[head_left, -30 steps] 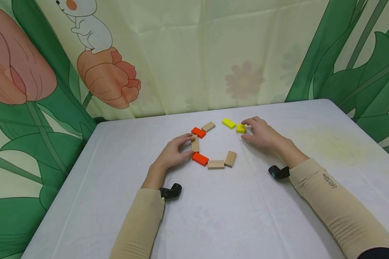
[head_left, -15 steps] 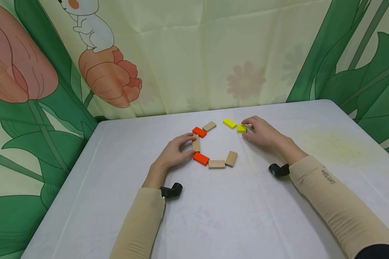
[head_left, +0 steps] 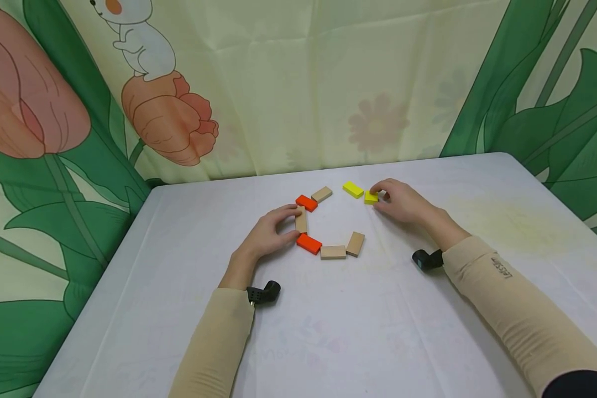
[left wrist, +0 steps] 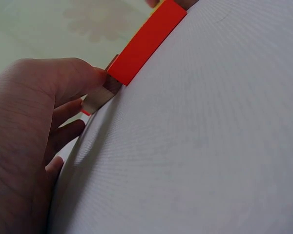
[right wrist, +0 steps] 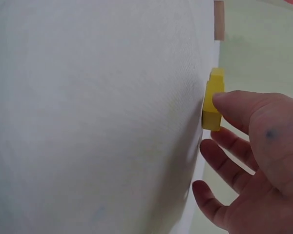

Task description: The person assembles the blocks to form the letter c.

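My left hand (head_left: 265, 235) pinches a plain wooden block (head_left: 301, 222) end to end on the left of a broken ring of flat blocks. An orange-red block (head_left: 308, 244) meets its near end, and another orange-red block (head_left: 306, 203) lies at its far end. In the left wrist view, the thumb (left wrist: 88, 75) sits right beside the nearer orange-red block (left wrist: 149, 44). With thumb and index finger, my right hand (head_left: 402, 202) pinches a yellow block (head_left: 370, 199) at the ring's far right; the thumb also shows on the yellow block (right wrist: 212, 114) in the right wrist view.
A second yellow block (head_left: 352, 190) lies just left of the held one. Plain wooden blocks sit at the back (head_left: 321, 194), front (head_left: 333, 252) and front right (head_left: 355, 244). All rest on a white-covered table (head_left: 328, 331), with a printed curtain (head_left: 288, 110) behind.
My right thumb and index finger have closed in onto the yellow block. The left hand keeps its place on the wooden block.
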Demonstrator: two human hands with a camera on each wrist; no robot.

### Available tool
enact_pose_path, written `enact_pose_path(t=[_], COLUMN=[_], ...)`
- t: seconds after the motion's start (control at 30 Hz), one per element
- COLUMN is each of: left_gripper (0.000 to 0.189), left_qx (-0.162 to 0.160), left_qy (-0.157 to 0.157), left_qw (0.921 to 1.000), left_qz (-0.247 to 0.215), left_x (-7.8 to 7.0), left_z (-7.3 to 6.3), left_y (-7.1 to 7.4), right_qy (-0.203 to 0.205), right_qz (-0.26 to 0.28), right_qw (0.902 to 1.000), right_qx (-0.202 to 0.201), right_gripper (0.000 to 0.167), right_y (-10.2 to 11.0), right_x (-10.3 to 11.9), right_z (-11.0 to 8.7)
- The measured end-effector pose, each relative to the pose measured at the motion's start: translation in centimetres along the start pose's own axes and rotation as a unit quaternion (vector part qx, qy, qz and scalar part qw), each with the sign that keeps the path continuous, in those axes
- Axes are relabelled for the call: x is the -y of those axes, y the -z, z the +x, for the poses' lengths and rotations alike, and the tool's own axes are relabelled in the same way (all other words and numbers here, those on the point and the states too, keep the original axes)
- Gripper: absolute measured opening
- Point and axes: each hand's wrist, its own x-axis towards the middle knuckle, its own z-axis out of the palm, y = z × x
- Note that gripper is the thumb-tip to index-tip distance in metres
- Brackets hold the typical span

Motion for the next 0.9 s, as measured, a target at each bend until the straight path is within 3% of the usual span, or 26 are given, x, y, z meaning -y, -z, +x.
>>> enact_pose_path(t=[0.9], left_gripper=[0.051], left_qx=[-0.007], left_qy=[-0.009], left_qw=[0.9999], left_qz=[0.004], left_x=[0.42], left_z=[0.13], left_y=[-0.14], right_qy=[-0.011], right_qz=[-0.003], right_qw=[0.9999], right_qx=[-0.004], right_gripper=[0.035], right_y=[-0.07], right_x=[-0.05], right_z=[0.38])
